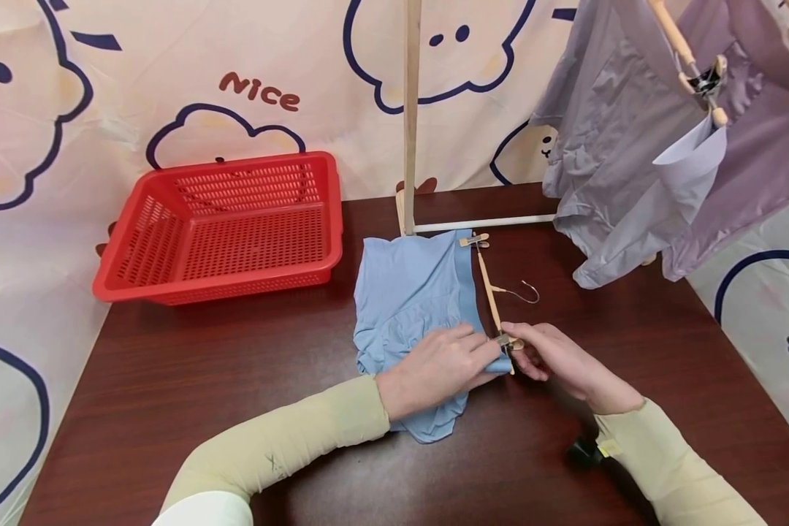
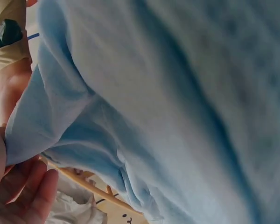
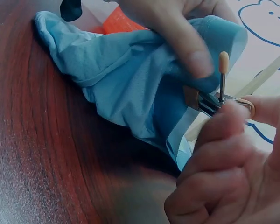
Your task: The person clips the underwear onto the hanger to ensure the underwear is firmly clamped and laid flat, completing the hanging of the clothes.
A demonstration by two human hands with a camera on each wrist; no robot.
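Note:
Light blue shorts [image 1: 410, 285] lie on the table, waistband to the right. Beside the waistband runs a wooden clip hanger [image 1: 489, 288], its wire hook pointing right. The hanger's far clip [image 1: 475, 240] sits on the waistband's far corner. My left hand [image 1: 440, 361] pinches the near end of the waistband; in the left wrist view, cloth lies between its thumb and fingers [image 2: 30, 191]. My right hand [image 1: 562, 361] pinches the near clip [image 3: 207, 100] between thumb and curled index finger. That clip is at the waistband's edge; whether its jaws bite the cloth I cannot tell.
A red plastic basket [image 1: 237, 281] stands at the back left. Behind the shorts rises a rack post [image 1: 410, 124] with a white bottom bar [image 1: 486, 223]. Grey [image 1: 605, 146] and mauve garments [image 1: 743, 175] hang at the right on clip hangers.

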